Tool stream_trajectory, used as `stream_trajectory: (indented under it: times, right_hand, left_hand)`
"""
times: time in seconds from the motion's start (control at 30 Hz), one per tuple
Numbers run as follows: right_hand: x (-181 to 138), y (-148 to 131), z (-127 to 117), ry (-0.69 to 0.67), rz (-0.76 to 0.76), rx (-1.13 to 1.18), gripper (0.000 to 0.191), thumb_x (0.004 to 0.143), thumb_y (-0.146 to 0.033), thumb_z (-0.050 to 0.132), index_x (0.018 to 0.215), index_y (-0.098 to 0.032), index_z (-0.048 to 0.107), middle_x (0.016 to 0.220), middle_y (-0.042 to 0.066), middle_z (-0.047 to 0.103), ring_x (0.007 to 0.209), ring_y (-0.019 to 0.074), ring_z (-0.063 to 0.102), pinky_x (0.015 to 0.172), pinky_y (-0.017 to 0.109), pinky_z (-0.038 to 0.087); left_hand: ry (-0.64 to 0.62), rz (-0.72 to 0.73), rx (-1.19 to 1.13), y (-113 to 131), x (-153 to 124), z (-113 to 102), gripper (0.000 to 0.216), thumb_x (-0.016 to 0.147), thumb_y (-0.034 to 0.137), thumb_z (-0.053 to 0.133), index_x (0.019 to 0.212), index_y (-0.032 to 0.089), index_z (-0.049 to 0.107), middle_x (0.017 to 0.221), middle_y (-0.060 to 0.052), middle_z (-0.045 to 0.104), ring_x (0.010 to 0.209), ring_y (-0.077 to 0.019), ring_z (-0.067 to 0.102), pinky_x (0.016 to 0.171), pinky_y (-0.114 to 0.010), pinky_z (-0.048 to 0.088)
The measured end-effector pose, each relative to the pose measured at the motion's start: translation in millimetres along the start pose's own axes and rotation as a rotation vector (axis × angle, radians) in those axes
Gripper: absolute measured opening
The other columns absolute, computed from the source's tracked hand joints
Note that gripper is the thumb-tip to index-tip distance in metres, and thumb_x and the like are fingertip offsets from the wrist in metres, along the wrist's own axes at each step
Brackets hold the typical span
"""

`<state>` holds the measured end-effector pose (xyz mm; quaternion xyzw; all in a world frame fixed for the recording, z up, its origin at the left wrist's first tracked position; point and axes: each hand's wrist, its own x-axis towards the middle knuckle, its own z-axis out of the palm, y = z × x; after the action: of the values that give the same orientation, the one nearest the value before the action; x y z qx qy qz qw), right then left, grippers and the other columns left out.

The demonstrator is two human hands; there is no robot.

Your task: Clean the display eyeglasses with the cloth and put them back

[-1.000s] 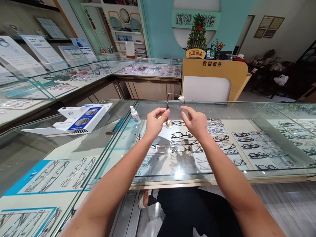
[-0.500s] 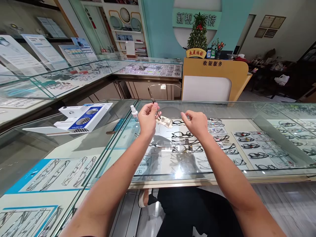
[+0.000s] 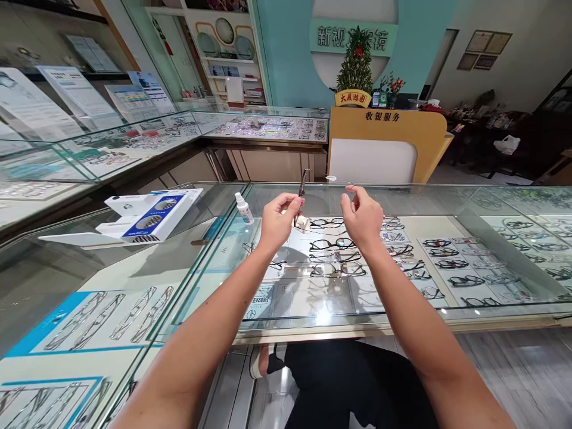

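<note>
Eyeglasses with a thin frame (image 3: 302, 182) are held up above the glass counter. My left hand (image 3: 279, 220) pinches them by a dark temple at their left side. At their other end, my right hand (image 3: 364, 217) is closed with bent fingers, where a thin line of the frame reaches its fingertips; the exact grip is hard to see. Behind the left fingers, a crumpled pale cloth (image 3: 302, 223) lies on the counter. A small white spray bottle (image 3: 243, 208) stands left of my left hand.
The glass display counter (image 3: 379, 319) holds rows of eyeglasses (image 3: 331, 244) under its top. An unfolded white and blue box (image 3: 154, 217) lies at the left. Farther back are more glass cases (image 3: 263, 110) and a wooden cashier desk (image 3: 373, 161) with a plant (image 3: 356, 65).
The eyeglasses have turned and come lower, and their far side is now by my right fingers. My left hand has shifted right and slightly down; my right hand has moved slightly right.
</note>
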<state>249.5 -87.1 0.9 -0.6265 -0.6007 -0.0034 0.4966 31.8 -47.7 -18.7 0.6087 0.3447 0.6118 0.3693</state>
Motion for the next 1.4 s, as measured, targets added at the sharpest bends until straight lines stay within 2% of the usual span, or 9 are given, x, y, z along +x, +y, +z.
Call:
stream_trajectory:
  times: [0.4, 0.5, 0.6, 0.67, 0.73, 0.83, 1.0, 1.27, 1.4]
  right_hand:
    - [7.8, 8.7, -5.7, 0.191, 0.003, 0.127, 0.035, 0.101, -0.046, 0.056, 0.120, -0.022, 0.072, 0.065, -0.006, 0.049, 0.065, 0.0203, 0.052, 0.073, 0.034, 0.039]
    - [5.4, 8.2, -2.9, 0.158, -0.020, 0.137, 0.028, 0.102, -0.049, 0.057, 0.098, -0.024, 0.070, 0.062, -0.006, 0.048, 0.060, 0.0177, 0.047, 0.069, 0.033, 0.036]
    - [3.4, 6.3, -1.9, 0.187, -0.111, 0.113, 0.034, 0.104, -0.051, 0.058, 0.082, -0.025, 0.063, 0.061, -0.005, 0.047, 0.058, 0.0165, 0.044, 0.067, 0.034, 0.034]
    - [3.5, 5.3, -2.8, 0.279, -0.243, 0.106, 0.028, 0.104, -0.047, 0.061, 0.088, -0.024, 0.066, 0.070, -0.001, 0.056, 0.068, 0.0189, 0.051, 0.072, 0.035, 0.040]
    - [4.6, 5.3, -3.9, 0.328, -0.391, 0.097, 0.020, 0.104, -0.041, 0.063, 0.105, -0.024, 0.073, 0.087, 0.004, 0.065, 0.083, 0.0230, 0.058, 0.082, 0.039, 0.046]
    - [6.5, 7.4, -3.9, 0.257, -0.501, 0.029, 0.022, 0.108, -0.034, 0.062, 0.122, -0.028, 0.077, 0.102, 0.008, 0.069, 0.095, 0.0269, 0.060, 0.092, 0.045, 0.048]
    - [6.7, 11.3, -0.8, 0.175, -0.527, -0.085, 0.025, 0.109, -0.026, 0.062, 0.126, -0.031, 0.080, 0.107, 0.008, 0.069, 0.099, 0.0281, 0.059, 0.089, 0.046, 0.045]
    - [6.5, 10.0, -1.7, 0.205, -0.561, -0.101, 0.037, 0.108, -0.016, 0.062, 0.133, -0.035, 0.081, 0.107, 0.007, 0.068, 0.097, 0.0261, 0.057, 0.090, 0.044, 0.043]
    - [6.0, 9.2, -1.8, 0.222, -0.522, -0.046, 0.036, 0.108, -0.018, 0.059, 0.127, -0.037, 0.083, 0.105, 0.007, 0.067, 0.097, 0.0263, 0.056, 0.093, 0.046, 0.044]
  left_hand:
    - [-0.109, 0.008, 0.150, 1.7, -4.2, 2.8, 0.043, 0.093, 0.062, 0.079, 0.090, 0.019, 0.077, 0.098, -0.009, 0.076, 0.087, -0.0219, 0.070, 0.080, -0.035, 0.062]
    - [-0.081, -0.013, 0.068, 4.5, -4.3, 3.0, 0.046, 0.091, 0.065, 0.081, 0.093, 0.019, 0.077, 0.097, -0.008, 0.077, 0.087, -0.0210, 0.071, 0.082, -0.036, 0.064]
    - [-0.059, -0.025, 0.015, 9.1, -3.4, 1.4, 0.048, 0.089, 0.067, 0.083, 0.094, 0.019, 0.078, 0.098, -0.009, 0.077, 0.089, -0.0216, 0.070, 0.080, -0.034, 0.064]
    - [-0.094, -0.029, 0.048, 12.2, -2.6, 0.0, 0.047, 0.088, 0.066, 0.083, 0.091, 0.019, 0.078, 0.096, -0.009, 0.077, 0.089, -0.0222, 0.070, 0.075, -0.033, 0.062]
    - [-0.152, -0.012, 0.123, 14.7, -1.9, -1.2, 0.044, 0.089, 0.063, 0.082, 0.089, 0.019, 0.080, 0.093, -0.009, 0.077, 0.086, -0.0217, 0.069, 0.072, -0.031, 0.058]
    - [-0.207, 0.039, 0.201, 17.0, -1.4, -2.2, 0.039, 0.093, 0.058, 0.078, 0.088, 0.019, 0.081, 0.093, -0.009, 0.078, 0.086, -0.0216, 0.068, 0.071, -0.031, 0.052]
    - [-0.219, 0.091, 0.208, 20.3, -1.6, -2.5, 0.036, 0.095, 0.054, 0.075, 0.087, 0.020, 0.081, 0.095, -0.009, 0.078, 0.089, -0.0226, 0.069, 0.072, -0.032, 0.048]
    - [-0.232, 0.140, 0.168, 24.5, -1.8, -3.3, 0.037, 0.097, 0.055, 0.076, 0.087, 0.020, 0.081, 0.096, -0.010, 0.077, 0.091, -0.0227, 0.069, 0.075, -0.033, 0.050]
    - [-0.235, 0.168, 0.166, 25.1, -2.2, -2.9, 0.037, 0.097, 0.056, 0.077, 0.086, 0.021, 0.081, 0.095, -0.009, 0.077, 0.093, -0.0232, 0.070, 0.079, -0.034, 0.053]
